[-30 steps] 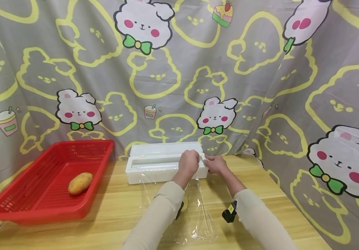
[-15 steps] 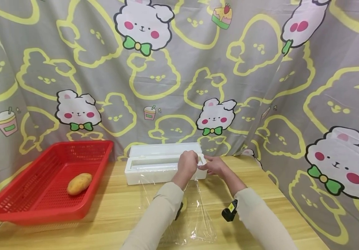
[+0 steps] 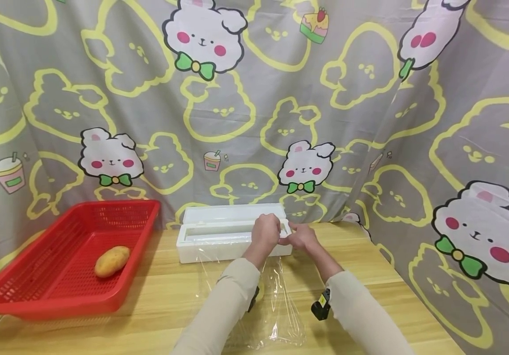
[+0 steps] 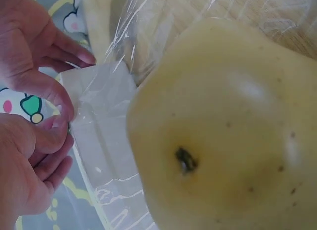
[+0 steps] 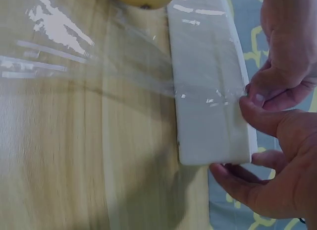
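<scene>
A long white cling film box (image 3: 223,252) lies across the table, its lid (image 3: 232,213) raised at the back. Clear film (image 3: 287,315) runs from it over the front edge toward the person. At the box's right end, my right hand (image 3: 302,236) grips the corner, thumb on the rim and fingers at the end wall. My left hand (image 3: 265,231) is beside it, thumb and fingers pinching a small, mostly hidden piece on the box's edge. A speckled yellow fruit (image 4: 223,116) with a dark stem end fills much of the left wrist view; my left forearm partly covers it in the head view.
A red slotted basket (image 3: 59,304) stands on the left with a potato (image 3: 112,261) inside. The wooden table (image 3: 369,296) meets a patterned curtain (image 3: 236,133) behind the box and at the right. A black wrist camera (image 3: 321,306) hangs below the right sleeve.
My right hand shifts slightly left along the box's end, its thumb moving closer to my left hand. The box has slid a touch left; my left hand stays almost still.
</scene>
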{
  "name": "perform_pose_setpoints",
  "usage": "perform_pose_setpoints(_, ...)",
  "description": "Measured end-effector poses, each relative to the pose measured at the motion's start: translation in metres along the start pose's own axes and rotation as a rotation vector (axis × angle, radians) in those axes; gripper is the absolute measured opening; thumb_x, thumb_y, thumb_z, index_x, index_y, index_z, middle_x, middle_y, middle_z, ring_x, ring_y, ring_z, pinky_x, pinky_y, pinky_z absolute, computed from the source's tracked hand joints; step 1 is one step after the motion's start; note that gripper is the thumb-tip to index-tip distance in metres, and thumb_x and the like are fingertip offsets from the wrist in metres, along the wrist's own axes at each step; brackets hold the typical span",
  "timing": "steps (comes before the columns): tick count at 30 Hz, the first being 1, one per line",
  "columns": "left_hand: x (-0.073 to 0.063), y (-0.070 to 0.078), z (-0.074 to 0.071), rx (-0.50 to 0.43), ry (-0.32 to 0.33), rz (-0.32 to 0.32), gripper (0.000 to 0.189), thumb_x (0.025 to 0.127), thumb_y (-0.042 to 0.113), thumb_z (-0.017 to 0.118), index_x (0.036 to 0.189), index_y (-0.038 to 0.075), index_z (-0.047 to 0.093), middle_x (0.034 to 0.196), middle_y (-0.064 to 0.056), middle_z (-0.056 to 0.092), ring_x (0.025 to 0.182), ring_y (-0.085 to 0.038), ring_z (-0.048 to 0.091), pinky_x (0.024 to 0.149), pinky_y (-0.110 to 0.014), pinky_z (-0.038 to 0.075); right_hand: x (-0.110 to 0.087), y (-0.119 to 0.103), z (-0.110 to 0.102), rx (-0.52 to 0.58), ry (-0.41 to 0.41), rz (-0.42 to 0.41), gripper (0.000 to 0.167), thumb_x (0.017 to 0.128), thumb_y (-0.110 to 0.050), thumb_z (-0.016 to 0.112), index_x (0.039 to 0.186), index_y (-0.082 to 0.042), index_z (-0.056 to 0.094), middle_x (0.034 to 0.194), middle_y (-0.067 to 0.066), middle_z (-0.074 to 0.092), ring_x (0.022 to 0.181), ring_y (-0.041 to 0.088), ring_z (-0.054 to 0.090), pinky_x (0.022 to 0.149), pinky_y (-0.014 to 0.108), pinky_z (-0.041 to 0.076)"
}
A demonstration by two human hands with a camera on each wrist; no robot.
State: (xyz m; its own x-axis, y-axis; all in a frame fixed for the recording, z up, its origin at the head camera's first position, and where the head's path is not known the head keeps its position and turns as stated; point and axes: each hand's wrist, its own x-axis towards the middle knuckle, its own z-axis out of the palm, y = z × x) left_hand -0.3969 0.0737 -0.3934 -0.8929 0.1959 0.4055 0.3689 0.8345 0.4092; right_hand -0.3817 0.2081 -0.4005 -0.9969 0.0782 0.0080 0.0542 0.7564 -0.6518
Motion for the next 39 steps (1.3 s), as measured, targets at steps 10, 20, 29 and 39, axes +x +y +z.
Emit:
perform_pose_setpoints(10,0.001,0.0,-0.003,0.037,-0.032,0.052,0.021,0.074,0.0,0.071,0.061,0.016,0.072,0.072,-0.002,0.074,0.07,-0.023,0.069,0.054,-0.028,0.049,0.005,0.009,0.005,-0.039,0.043,-0.085,0.079,0.078,-0.035,0.082,0.143,-0.002,0.053,0.143,0.02,0.056,0.134,0.044,0.051,0.109,0.048,0.044)
perform_pose_setpoints(20,-0.002,0.0,-0.007,0.014,-0.051,0.064,0.02,0.073,-0.003,0.071,0.067,0.015,0.076,0.076,-0.003,0.075,0.074,-0.025,0.07,0.058,-0.029,0.052,0.004,0.006,0.007,-0.118,0.058,-0.133,0.075,0.076,-0.032,0.078,0.138,0.004,0.057,0.144,0.019,0.056,0.133,0.044,0.052,0.108,0.047,0.046)
perform_pose_setpoints(29,-0.004,-0.007,-0.007,-0.017,-0.037,0.112,0.014,0.077,0.0,0.075,0.072,0.012,0.078,0.079,-0.004,0.076,0.078,-0.027,0.071,0.068,-0.034,0.057,0.001,0.007,0.007,-0.09,0.063,-0.109,0.08,0.078,-0.038,0.079,0.142,0.003,0.053,0.142,0.024,0.056,0.13,0.046,0.053,0.106,0.048,0.046)
perform_pose_setpoints(39,-0.005,-0.013,-0.009,-0.035,-0.029,0.171,0.016,0.076,-0.004,0.071,0.075,0.01,0.079,0.076,-0.003,0.075,0.078,-0.029,0.071,0.071,-0.036,0.057,0.002,0.007,0.007,-0.1,0.063,-0.081,0.08,0.079,-0.041,0.08,0.143,0.0,0.053,0.142,0.024,0.056,0.125,0.044,0.056,0.099,0.047,0.05)
